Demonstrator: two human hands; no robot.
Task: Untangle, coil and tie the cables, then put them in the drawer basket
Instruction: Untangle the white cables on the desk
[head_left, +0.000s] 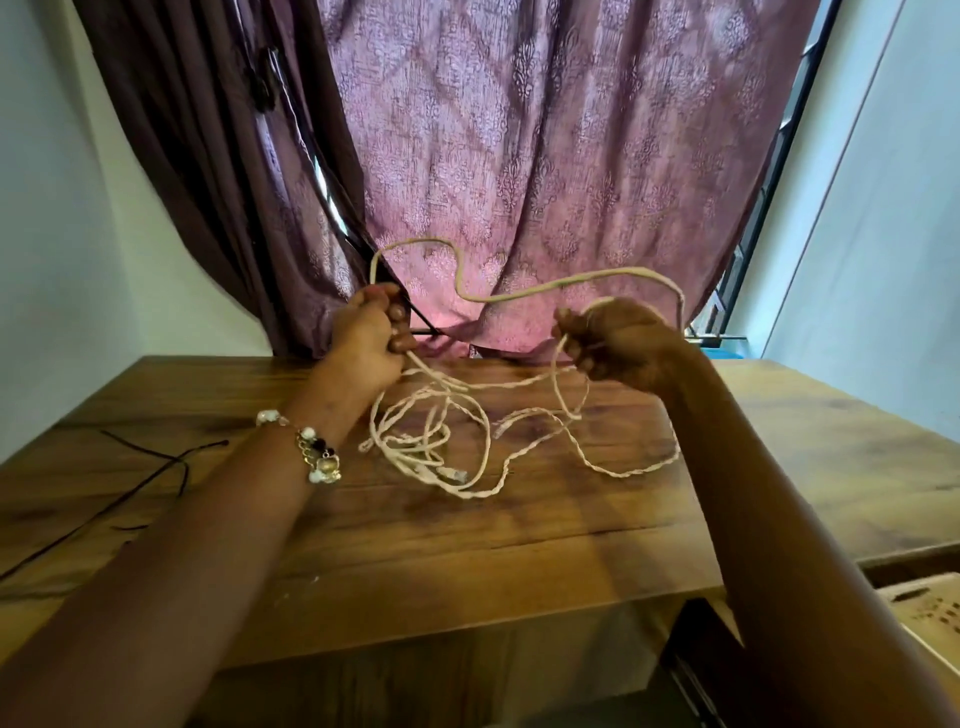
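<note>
Gripping a pale twisted cable (470, 410) in both fists, a person works above a wooden worktop (426, 540). The left hand (371, 332) has its fingers curled tight round one stretch; the right hand (613, 340) clutches another, fingers bent around it. Between them a raised loop arches in front of a mauve patterned curtain (519, 130), while the rest lies in a loose tangle on the wood just below the hands. A beaded bracelet (311, 449) circles the left wrist. Thin dark cords (156, 467) lie at the worktop's left side.
</note>
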